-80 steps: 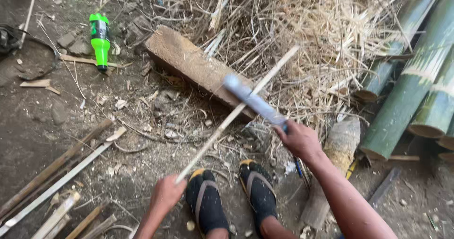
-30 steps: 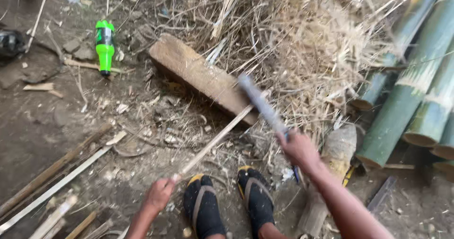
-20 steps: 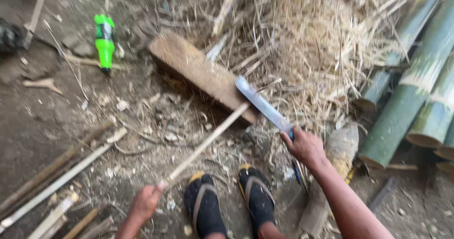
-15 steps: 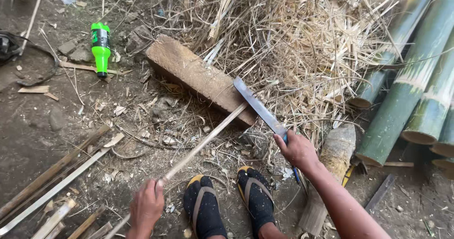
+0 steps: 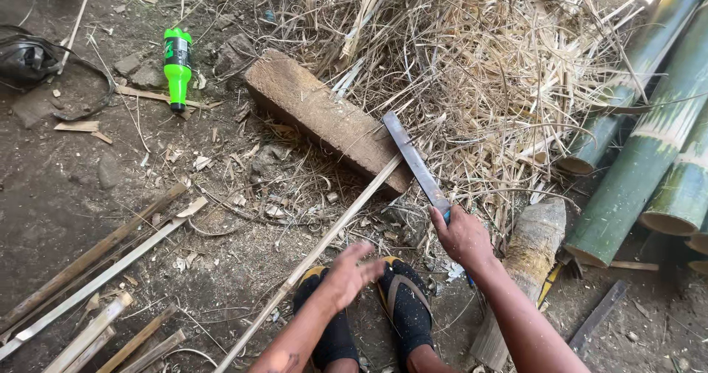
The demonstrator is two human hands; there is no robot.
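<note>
The right hand (image 5: 463, 234) is closed around the handle of a long flat-bladed knife (image 5: 414, 162), whose blade runs up and to the left, its tip over the near end of a thick wooden block (image 5: 324, 118); the left hand (image 5: 346, 273) hangs open, fingers spread, just right of a thin bamboo strip (image 5: 317, 249) and not gripping it; whether a fingertip touches the strip I cannot tell; the strip lies slantwise, its far end resting against the block beside the blade, its near end running off towards the lower left; two feet in dark sandals (image 5: 404, 306) stand just below the hands; a heap of dry bamboo shavings (image 5: 487, 70) spreads behind the block; thick green bamboo poles (image 5: 649, 152) lie at the right; a short stump (image 5: 527, 262) lies by the right forearm; a green plastic bottle (image 5: 177, 64) lies on the dirt at the far left; split bamboo slats (image 5: 96, 270) lie at the near left.
</note>
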